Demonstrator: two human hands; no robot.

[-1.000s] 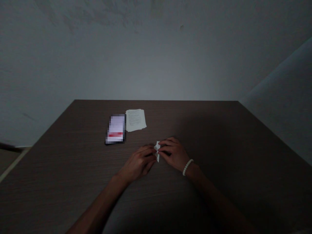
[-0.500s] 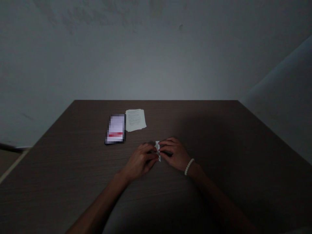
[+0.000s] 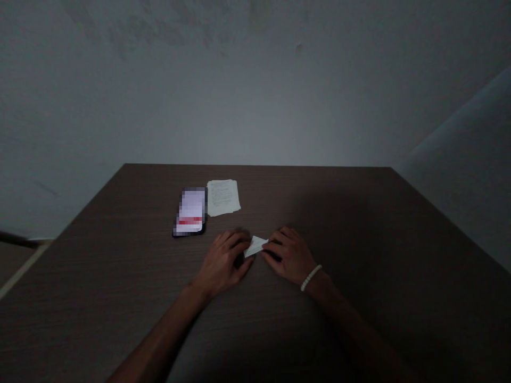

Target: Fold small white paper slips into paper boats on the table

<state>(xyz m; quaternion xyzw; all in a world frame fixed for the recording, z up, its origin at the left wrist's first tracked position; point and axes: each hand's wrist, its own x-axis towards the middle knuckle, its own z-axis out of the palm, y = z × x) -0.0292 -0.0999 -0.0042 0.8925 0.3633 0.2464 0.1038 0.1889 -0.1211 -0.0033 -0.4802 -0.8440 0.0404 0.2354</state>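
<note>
Between my hands, low over the middle of the table, is a small folded piece of white paper [image 3: 255, 246], roughly triangular in outline. My left hand [image 3: 225, 261] has its curled fingers on the paper's left edge, with the thumb lying a little below it. The paper's right corner is pinched in the fingertips of my right hand [image 3: 292, 256], which wears a pale beaded bracelet [image 3: 311, 277] at the wrist. Part of the paper's left side is covered by my fingers.
A stack of square printed paper sheets [image 3: 223, 197] lies beyond my left hand. Beside it on the left is a phone [image 3: 190, 211] with a lit, pixelated screen. The dark wooden table [image 3: 359, 223] meets a grey wall [image 3: 255, 106] at its far edge.
The folded paper has turned from a narrow upright strip to a wider slanted triangle. My hands have moved slightly apart, and my left thumb has come away from the paper.
</note>
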